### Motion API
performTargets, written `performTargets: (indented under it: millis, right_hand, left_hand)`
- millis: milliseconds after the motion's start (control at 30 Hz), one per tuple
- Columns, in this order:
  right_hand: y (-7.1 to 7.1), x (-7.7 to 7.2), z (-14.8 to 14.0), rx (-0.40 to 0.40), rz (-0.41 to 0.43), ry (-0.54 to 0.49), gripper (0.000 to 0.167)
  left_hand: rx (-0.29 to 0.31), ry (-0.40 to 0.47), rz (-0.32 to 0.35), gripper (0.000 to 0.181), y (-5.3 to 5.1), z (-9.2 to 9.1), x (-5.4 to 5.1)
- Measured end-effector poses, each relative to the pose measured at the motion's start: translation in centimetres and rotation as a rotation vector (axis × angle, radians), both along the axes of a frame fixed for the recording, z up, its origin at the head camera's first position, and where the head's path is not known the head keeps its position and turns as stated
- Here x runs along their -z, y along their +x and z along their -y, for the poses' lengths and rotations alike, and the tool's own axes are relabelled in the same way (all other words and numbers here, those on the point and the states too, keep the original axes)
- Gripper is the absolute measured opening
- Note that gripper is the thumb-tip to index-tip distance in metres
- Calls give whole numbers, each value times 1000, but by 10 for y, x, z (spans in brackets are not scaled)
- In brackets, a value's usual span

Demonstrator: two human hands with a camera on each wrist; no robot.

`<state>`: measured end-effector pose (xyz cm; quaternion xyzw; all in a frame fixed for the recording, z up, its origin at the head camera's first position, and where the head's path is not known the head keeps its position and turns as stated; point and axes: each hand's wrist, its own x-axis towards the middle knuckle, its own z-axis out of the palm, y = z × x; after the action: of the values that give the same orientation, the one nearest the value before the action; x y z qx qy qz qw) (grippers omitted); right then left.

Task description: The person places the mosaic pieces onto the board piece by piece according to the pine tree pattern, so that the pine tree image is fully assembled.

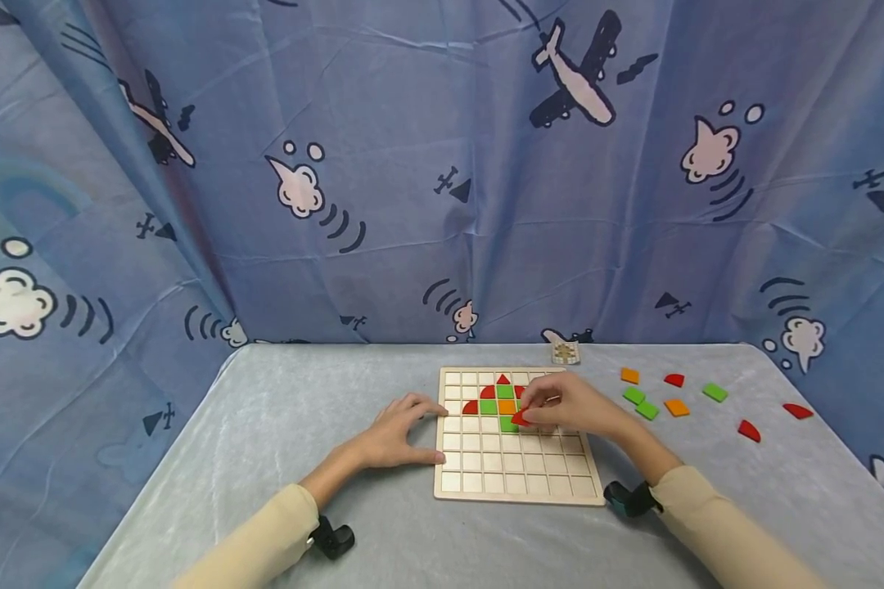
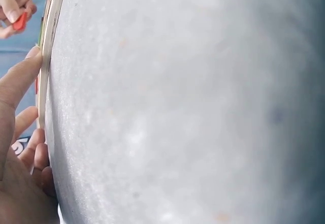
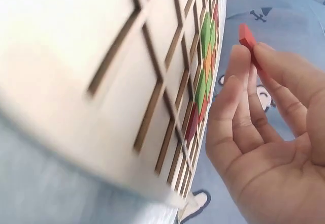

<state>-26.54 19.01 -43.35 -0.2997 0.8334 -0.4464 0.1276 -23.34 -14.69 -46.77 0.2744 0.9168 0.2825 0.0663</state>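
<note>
Head: right hand [image 1: 570, 402] has a thumb-and-finger pinch on a red piece [image 1: 521, 418]; grip narrow, piece at the fingertips, over the grid board [image 1: 516, 483]. Left hand [image 1: 398, 433] spans wide: thumb and index well apart, both tips at the board's near-left side edge, index farther up, thumb lower. Just left of the right fingertips, set in the grid: orange square [image 1: 507, 406], with a green square [image 1: 489, 406] on its left, one above and one below. Red triangle [image 1: 503, 379] tops that cluster, beyond the pinch. Red quarter-round [image 1: 471, 407] at the cluster's left end, between both hands' fingers. Right of the right fingers, loose on the cloth [image 1: 339, 507]: green squares [image 1: 714, 393], orange squares [image 1: 677, 407], red pieces [image 1: 749, 431]. Patterned card [image 1: 566, 352] lies past the right fingers, behind the board.

Left wrist: left index tip at the board edge, remaining fingers bent alongside it. Right hand and its red piece show past the index tip, apart from it.

Right wrist: thumb and index clamp the red piece, held clear of the board. Other fingers loosely curved below the pinch. Green and orange inlay sits left of the fingertips.
</note>
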Motion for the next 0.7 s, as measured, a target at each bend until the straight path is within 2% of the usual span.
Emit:
performTargets:
  millis: [333, 600, 700]
  right_hand:
    - [-7, 4, 25, -49, 78, -9, 13]
    - [-10, 6, 36, -36, 95, 12, 13]
    - [-10, 6, 39, -36, 70, 35, 11]
  left_hand:
    - [-5, 1, -6, 69, -1, -1, 0]
    - [-4, -9, 1, 69, 0, 0, 0]
    - [-3, -10, 2, 69, 0, 0, 0]
